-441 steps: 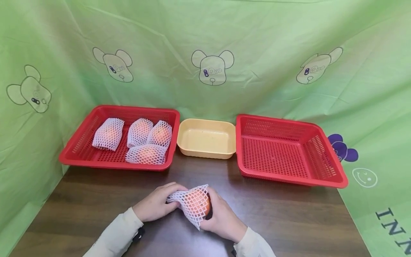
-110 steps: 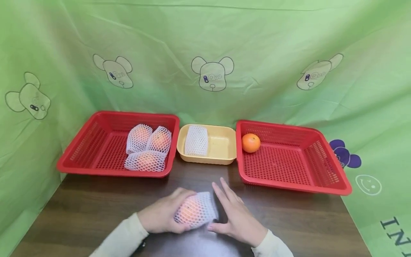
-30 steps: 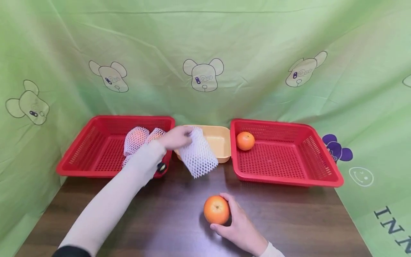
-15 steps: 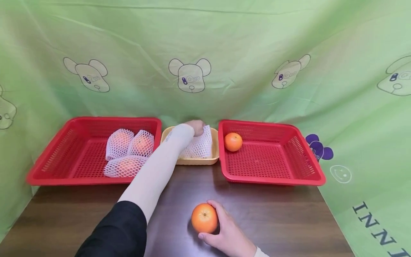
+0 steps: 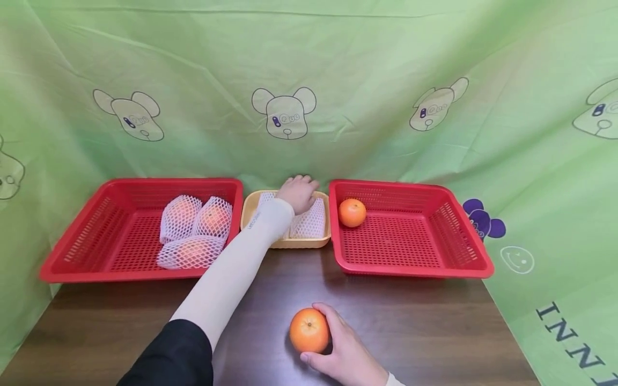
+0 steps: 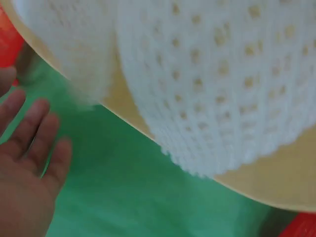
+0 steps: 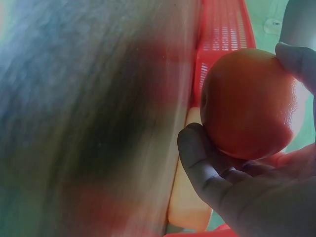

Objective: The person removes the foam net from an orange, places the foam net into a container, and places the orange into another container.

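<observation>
My left hand (image 5: 298,194) is over the back of the yellow tray (image 5: 301,244), fingers spread and holding nothing. Beneath it lie two white foam net sleeves, one on the right (image 5: 311,221) and one on the left (image 5: 267,198), partly hidden by my forearm. The left wrist view has the spread fingers (image 6: 37,131) apart from the netting (image 6: 207,89). Near the table's front, my right hand (image 5: 350,355) grips a bare orange (image 5: 309,331) from its right side, thumb and fingers round it. In the right wrist view the orange (image 7: 249,103) sits between thumb and fingers.
To the left, a red basket (image 5: 127,278) holds three net-wrapped oranges (image 5: 191,252). The red basket on the right (image 5: 415,271) contains one bare orange (image 5: 352,213). Behind everything hangs a green printed curtain (image 5: 207,123). My left forearm (image 5: 236,273) crosses the brown table (image 5: 415,321).
My left hand has carried the second foam net into the yellow tray and let go of it. The right hand still holds the orange; the head view has shifted a little rightward.
</observation>
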`<state>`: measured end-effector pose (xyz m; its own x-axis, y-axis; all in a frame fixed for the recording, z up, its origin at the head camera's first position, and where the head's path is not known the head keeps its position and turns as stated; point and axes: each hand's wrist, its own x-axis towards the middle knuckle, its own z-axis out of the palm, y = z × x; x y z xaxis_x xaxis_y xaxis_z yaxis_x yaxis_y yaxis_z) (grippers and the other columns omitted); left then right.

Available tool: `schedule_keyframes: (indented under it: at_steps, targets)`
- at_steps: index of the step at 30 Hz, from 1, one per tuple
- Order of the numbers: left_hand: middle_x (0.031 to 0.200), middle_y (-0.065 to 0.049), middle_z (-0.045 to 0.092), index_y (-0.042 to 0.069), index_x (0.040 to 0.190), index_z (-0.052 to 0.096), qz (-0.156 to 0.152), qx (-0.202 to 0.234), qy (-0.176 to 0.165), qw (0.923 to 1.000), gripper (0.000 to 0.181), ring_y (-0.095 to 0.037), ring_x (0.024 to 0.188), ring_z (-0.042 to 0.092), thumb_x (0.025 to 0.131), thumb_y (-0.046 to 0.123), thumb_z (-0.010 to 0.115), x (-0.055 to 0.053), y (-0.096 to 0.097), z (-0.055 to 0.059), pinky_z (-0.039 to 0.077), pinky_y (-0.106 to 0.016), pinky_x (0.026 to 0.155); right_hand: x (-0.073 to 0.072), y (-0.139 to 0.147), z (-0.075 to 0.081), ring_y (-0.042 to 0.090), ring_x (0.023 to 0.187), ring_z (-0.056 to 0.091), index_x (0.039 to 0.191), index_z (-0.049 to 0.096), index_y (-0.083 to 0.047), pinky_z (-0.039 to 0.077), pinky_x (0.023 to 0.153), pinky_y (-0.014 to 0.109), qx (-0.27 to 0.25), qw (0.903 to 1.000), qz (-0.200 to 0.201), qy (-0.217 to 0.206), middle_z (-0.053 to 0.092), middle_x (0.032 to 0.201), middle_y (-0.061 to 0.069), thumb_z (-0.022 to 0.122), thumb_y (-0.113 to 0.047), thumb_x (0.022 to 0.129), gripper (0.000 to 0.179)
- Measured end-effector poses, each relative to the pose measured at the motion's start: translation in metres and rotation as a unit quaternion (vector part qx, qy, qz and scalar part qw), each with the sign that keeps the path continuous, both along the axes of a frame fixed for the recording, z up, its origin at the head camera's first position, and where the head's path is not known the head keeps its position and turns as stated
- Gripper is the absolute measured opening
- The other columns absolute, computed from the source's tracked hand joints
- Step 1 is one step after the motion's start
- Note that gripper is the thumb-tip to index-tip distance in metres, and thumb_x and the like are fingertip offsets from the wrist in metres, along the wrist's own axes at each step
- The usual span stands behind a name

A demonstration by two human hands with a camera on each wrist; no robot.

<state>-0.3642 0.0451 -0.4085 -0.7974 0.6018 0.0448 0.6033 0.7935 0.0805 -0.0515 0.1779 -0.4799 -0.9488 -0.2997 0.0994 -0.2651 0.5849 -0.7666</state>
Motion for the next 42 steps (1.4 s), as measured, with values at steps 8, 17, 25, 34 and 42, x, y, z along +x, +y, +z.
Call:
schedule_keyframes:
  at_steps: [8, 17, 25, 34, 42]
  targets:
    - [0.147, -0.008, 0.051, 0.025, 0.143, 0.057, 0.089, -0.065, -0.191, 0.9753, 0.051, -0.027, 0.135, 0.046, 0.094, 0.035, 0.069, 0.035, 0.000, -0.008, 0.037, -0.049, 0.109, -0.001, -0.001, 0.001, 0.012, 0.113, 0.058, 0.141, 0.047, -0.008, 0.048, 0.097, 0.036, 0.000, 0.9999, 0.009, 0.012, 0.056, 0.130, -0.004, 0.086, -0.038, 0.078, 0.080]
    - [0.125, -0.001, 0.064, 0.025, 0.126, 0.069, 0.149, -0.021, -0.231, 0.9611, 0.034, -0.021, 0.114, 0.055, 0.093, 0.033, 0.069, 0.045, -0.005, 0.003, 0.042, -0.043, 0.102, 0.000, 0.006, 0.008, 0.014, 0.116, 0.056, 0.143, 0.048, -0.010, 0.046, 0.099, 0.039, 0.002, 0.9999, -0.012, -0.004, 0.056, 0.132, -0.005, 0.087, -0.037, 0.078, 0.081]
    - [0.156, -0.009, 0.042, 0.017, 0.156, 0.040, 0.067, -0.010, -0.103, 0.9924, 0.063, -0.031, 0.146, 0.031, 0.101, 0.046, 0.054, 0.055, 0.024, 0.017, 0.024, -0.053, 0.115, 0.007, 0.024, 0.011, 0.013, 0.113, 0.057, 0.144, 0.048, -0.012, 0.047, 0.097, 0.038, 0.007, 0.9980, -0.057, -0.028, 0.056, 0.132, -0.006, 0.089, -0.037, 0.075, 0.084]
    - [0.166, -0.017, 0.016, 0.005, 0.161, 0.018, 0.079, 0.048, -0.072, 0.9931, 0.106, -0.035, 0.152, 0.015, 0.090, 0.079, 0.043, 0.144, 0.057, 0.011, 0.020, -0.056, 0.117, 0.023, 0.051, 0.004, 0.011, 0.105, 0.059, 0.137, 0.053, -0.006, 0.049, 0.090, 0.035, 0.019, 0.9950, -0.095, -0.024, 0.061, 0.125, 0.001, 0.092, -0.033, 0.071, 0.082]
    - [0.168, -0.015, 0.001, 0.005, 0.162, 0.012, 0.110, 0.049, -0.099, 0.9878, 0.115, -0.035, 0.152, 0.009, 0.086, 0.085, 0.041, 0.165, 0.063, -0.015, 0.016, -0.055, 0.118, 0.039, 0.074, 0.003, 0.005, 0.094, 0.059, 0.132, 0.056, -0.006, 0.050, 0.076, 0.031, 0.040, 0.9893, -0.133, 0.046, 0.064, 0.118, 0.002, 0.095, -0.027, 0.065, 0.081]
